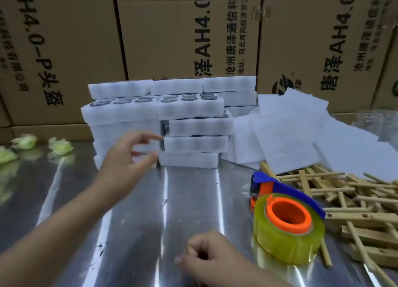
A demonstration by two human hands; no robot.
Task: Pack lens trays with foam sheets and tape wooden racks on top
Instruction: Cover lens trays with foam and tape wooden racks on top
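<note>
At the far left of the frame a few crumpled pale green scraps point(23, 141) lie on the shiny metal worktop point(189, 200). Just right of them, centre left, the left hand point(127, 157) reaches toward the stacked lens trays point(193, 127), fingers spread and thumb apart, near the lower left stack but holding nothing; whether it touches the foam I cannot tell. The trays stand in the upper middle, white foam blocks piled several high against cardboard cartons point(187, 32), with lenses showing in the uppermost ones. At the bottom centre the right hand point(206, 258) rests loosely curled and empty. Further right lie the tape dispenser point(286, 217), loose foam sheets point(301, 135) and wooden racks point(355, 200). This looks like the fetching step: next, draw one tray forward without toppling its neighbours.
</note>
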